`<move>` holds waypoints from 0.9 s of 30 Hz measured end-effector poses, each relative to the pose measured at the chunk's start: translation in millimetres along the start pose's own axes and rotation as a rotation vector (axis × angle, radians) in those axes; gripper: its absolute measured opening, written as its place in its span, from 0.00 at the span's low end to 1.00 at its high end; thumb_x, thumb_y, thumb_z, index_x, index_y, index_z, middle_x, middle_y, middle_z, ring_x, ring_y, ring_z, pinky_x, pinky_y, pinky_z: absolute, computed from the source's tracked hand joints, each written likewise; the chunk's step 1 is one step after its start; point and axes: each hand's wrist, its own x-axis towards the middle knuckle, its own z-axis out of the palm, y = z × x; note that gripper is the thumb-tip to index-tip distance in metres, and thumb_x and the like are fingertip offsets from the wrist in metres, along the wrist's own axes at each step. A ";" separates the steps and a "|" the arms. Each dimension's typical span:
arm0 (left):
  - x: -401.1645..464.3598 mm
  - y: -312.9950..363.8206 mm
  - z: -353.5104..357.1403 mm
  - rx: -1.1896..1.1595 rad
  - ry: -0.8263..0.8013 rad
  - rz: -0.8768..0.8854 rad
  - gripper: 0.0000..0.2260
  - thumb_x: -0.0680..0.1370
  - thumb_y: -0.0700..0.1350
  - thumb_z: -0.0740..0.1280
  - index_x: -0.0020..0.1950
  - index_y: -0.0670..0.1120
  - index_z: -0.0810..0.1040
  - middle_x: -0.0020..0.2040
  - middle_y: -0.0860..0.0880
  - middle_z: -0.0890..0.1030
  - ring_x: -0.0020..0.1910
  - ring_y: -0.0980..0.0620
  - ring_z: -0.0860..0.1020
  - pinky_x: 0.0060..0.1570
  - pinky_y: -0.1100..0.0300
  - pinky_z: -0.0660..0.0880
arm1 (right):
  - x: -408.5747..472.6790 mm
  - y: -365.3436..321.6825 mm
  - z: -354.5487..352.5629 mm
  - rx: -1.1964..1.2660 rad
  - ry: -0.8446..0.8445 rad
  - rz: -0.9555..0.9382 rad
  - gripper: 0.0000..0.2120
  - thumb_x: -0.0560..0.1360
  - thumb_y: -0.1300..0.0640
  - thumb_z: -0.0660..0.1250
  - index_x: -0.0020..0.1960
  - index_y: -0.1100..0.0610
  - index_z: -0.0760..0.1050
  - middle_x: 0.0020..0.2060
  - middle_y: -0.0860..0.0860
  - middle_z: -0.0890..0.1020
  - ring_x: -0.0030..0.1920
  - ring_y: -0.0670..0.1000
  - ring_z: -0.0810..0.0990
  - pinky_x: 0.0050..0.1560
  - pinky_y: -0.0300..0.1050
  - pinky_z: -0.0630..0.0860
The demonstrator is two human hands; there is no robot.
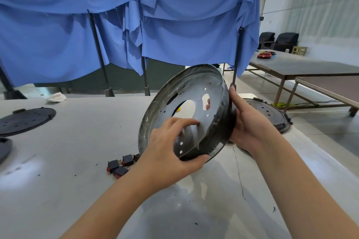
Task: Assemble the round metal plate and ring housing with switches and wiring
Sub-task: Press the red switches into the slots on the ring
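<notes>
Now both hands' fingers (186, 122) grip the tilted ring housing (184, 112), its hollow facing the camera.

Two bare forearms enter from bottom edge, no sleeves in view. Left hand (167, 147) bare: no glove, ring, watch or wristband visible. Right hand (246, 122) likewise bare, wrist uncovered. Fingernails short and unpainted where visible. No marks or jewellery seen on either arm.

Both hands hold the round metal plate (191, 91) tilted above the counter (77, 161): left hand (171, 151) grips its lower rim, right hand (245, 122) its side; switches (120, 165) lie below.
</notes>
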 end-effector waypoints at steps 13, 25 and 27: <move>6.1 7.3 -5.8 -0.377 -0.126 -0.083 0.32 0.66 0.69 0.69 0.68 0.68 0.64 0.66 0.68 0.71 0.65 0.69 0.69 0.65 0.60 0.67 | -18.3 1.7 24.1 -0.510 0.107 -0.595 0.13 0.77 0.43 0.62 0.52 0.51 0.77 0.44 0.49 0.85 0.45 0.47 0.84 0.47 0.46 0.80; 7.5 26.0 -0.9 -0.762 0.522 -0.287 0.14 0.80 0.55 0.59 0.49 0.45 0.77 0.42 0.48 0.82 0.42 0.56 0.81 0.37 0.67 0.77 | -27.1 59.2 64.5 -1.030 0.289 -0.908 0.11 0.76 0.38 0.58 0.43 0.44 0.64 0.36 0.40 0.71 0.38 0.38 0.73 0.36 0.31 0.68; 8.5 22.1 -1.4 -0.712 0.593 -0.313 0.17 0.82 0.54 0.58 0.46 0.42 0.76 0.38 0.45 0.80 0.37 0.54 0.78 0.35 0.64 0.76 | -29.3 67.7 69.6 -1.049 0.283 -0.913 0.12 0.76 0.38 0.57 0.44 0.46 0.64 0.38 0.42 0.71 0.39 0.41 0.73 0.37 0.33 0.69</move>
